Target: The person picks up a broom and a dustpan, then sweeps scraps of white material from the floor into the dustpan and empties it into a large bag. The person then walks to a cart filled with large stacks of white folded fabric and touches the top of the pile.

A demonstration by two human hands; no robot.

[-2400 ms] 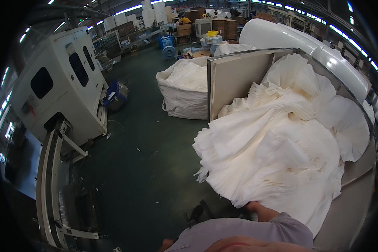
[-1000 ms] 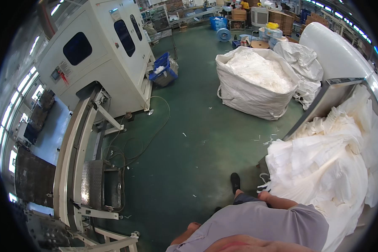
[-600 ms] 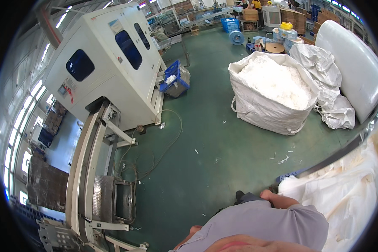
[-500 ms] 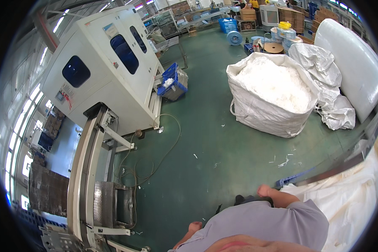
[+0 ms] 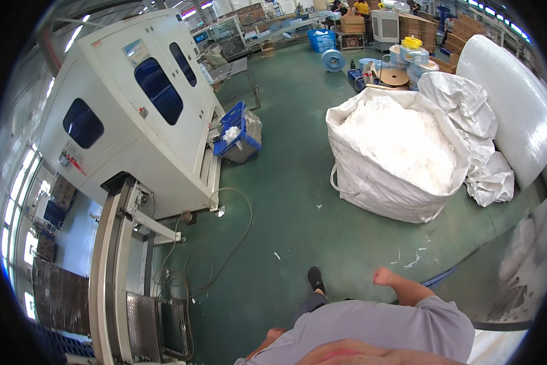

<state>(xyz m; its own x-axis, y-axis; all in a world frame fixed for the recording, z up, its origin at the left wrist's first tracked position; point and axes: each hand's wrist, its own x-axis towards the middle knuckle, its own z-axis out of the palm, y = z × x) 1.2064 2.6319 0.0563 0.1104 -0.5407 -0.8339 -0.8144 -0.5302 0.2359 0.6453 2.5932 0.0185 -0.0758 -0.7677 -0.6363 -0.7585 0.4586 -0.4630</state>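
My right hand (image 5: 383, 277) is held out in front of my body above the green floor, its fingers curled in a loose fist. Nothing shows in it. Low at my left side hangs my left hand (image 5: 276, 334), partly cut off by my grey shirt; its fingers cannot be made out. Neither hand touches anything I can see. Ahead and to the right stands a large white woven bulk bag (image 5: 386, 191), its top open and heaped with white loose material (image 5: 401, 140). My dark shoe (image 5: 315, 278) is on the floor ahead of me.
On the left are a big white machine (image 5: 121, 115) and a conveyor (image 5: 112, 267), with a hose (image 5: 237, 240) looping over the floor. A blue crate (image 5: 240, 137) stands beside the machine. Crumpled white sacks (image 5: 459, 100) and a large film roll (image 5: 507, 109) lie at right.
My view has shifted forward; the machine and bulk bag sit lower in the picture. One shoe has come into view. The white sheeting at the lower right has mostly left the picture.
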